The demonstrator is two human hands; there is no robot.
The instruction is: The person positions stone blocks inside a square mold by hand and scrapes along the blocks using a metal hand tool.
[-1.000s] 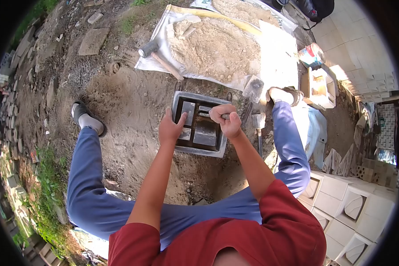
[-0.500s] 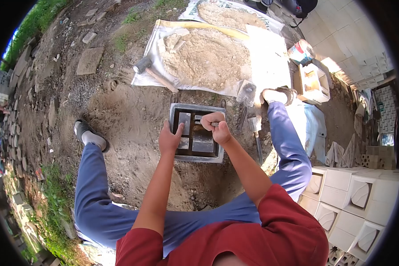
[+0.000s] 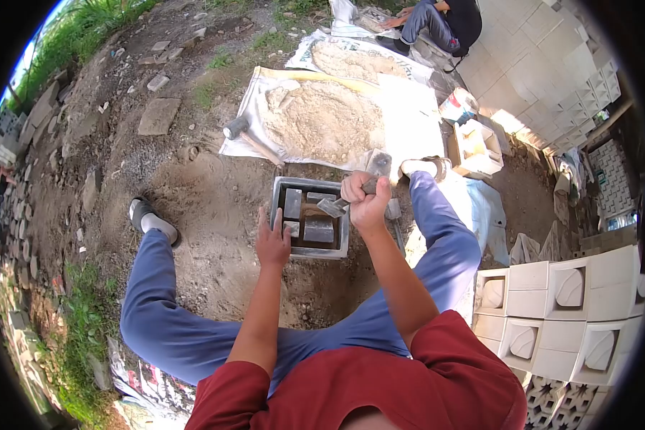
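Left hand (image 3: 273,242) is lying open-fingered at the left edge of a grey rectangular compartmented mould (image 3: 314,253), right hand (image 3: 366,203) is clenching a small grey-bladed tool (image 3: 332,208) over its right side, and a dark-headed, wooden-handled mallet (image 3: 259,146) is lying beyond both, near pale heaped sand (image 3: 326,122).

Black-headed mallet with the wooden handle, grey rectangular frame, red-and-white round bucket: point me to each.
Mallet (image 3: 236,128): head view, on its dark head.
Frame (image 3: 314,253): head view, on its near rim.
Bucket (image 3: 458,106): head view, on its side.
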